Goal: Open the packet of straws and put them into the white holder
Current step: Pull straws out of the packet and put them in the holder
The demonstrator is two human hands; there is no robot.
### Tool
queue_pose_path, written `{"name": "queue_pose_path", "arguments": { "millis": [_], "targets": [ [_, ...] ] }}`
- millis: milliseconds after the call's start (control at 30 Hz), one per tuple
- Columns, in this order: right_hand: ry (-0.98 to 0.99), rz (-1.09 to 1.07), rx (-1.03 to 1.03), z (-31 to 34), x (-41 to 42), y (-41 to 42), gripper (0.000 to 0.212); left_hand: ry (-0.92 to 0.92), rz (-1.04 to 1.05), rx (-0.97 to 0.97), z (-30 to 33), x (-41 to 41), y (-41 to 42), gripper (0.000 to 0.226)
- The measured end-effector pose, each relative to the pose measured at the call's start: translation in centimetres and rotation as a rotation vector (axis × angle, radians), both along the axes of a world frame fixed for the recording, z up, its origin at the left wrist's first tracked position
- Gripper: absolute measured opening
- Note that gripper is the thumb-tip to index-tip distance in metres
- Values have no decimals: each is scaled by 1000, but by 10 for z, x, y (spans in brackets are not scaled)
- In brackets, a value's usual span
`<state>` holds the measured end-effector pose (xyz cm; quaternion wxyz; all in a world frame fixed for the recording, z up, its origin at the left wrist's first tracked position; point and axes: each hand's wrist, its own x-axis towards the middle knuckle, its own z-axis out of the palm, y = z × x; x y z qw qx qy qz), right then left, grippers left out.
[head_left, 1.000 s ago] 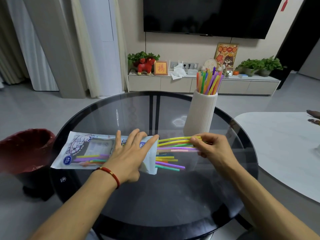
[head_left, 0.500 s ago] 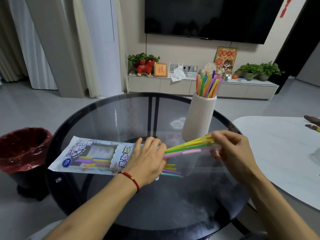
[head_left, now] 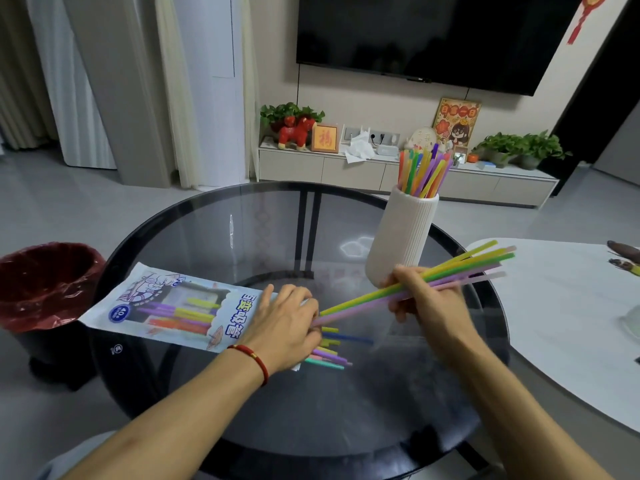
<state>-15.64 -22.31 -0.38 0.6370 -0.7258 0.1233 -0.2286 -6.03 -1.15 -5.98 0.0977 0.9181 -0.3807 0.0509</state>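
The pale blue straw packet [head_left: 166, 306] lies flat on the round glass table [head_left: 214, 237], its open end to the right. My left hand [head_left: 284, 327] presses down on that open end, where several straw tips [head_left: 332, 351] stick out. A bunch of yellow, green and purple straws [head_left: 464, 268] is gripped in my right hand [head_left: 422, 299], slanting up to the right, their lower ends near my left fingers. The white ribbed holder [head_left: 401, 233] stands just behind my right hand and holds several coloured straws [head_left: 422, 171].
A dark bin with a red liner [head_left: 45, 282] stands on the floor at the left. A white table [head_left: 568, 306] adjoins on the right with small objects at its far edge. A TV cabinet with plants and ornaments runs along the back wall.
My right hand has drawn a bunch of straws out of the packet and lifted it up to the right, tilting them. My left hand stays on the packet's open end.
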Motion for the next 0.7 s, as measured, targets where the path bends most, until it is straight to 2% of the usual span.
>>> {"name": "queue_pose_path", "arguments": {
  "millis": [67,133,233,300,367,433,567,700],
  "targets": [
    [-24,-24,-130,23,-10,-20,29,37,-8,-46,0,3,2,15],
    [12,-57,-364,45,-13,-34,29,43,-13,-64,-2,2,1,15],
    [171,-121,-665,67,3,-47,22,33,-23,-69,-3,0,-1,15],
    [312,-94,-757,67,16,-42,15,38,-26,-59,-1,-1,-2,17],
    [422,-59,-785,53,24,-36,18,49,-27,-45,0,-1,-2,22],
    [436,-66,-757,37,25,-33,23,56,-27,-37,-1,-1,-1,25],
    [258,-183,-651,15,18,-39,31,78,-45,-86,-1,0,-2,23],
    [213,-173,-519,13,14,-40,33,75,-99,-317,5,-3,-9,16]
  ]
}}
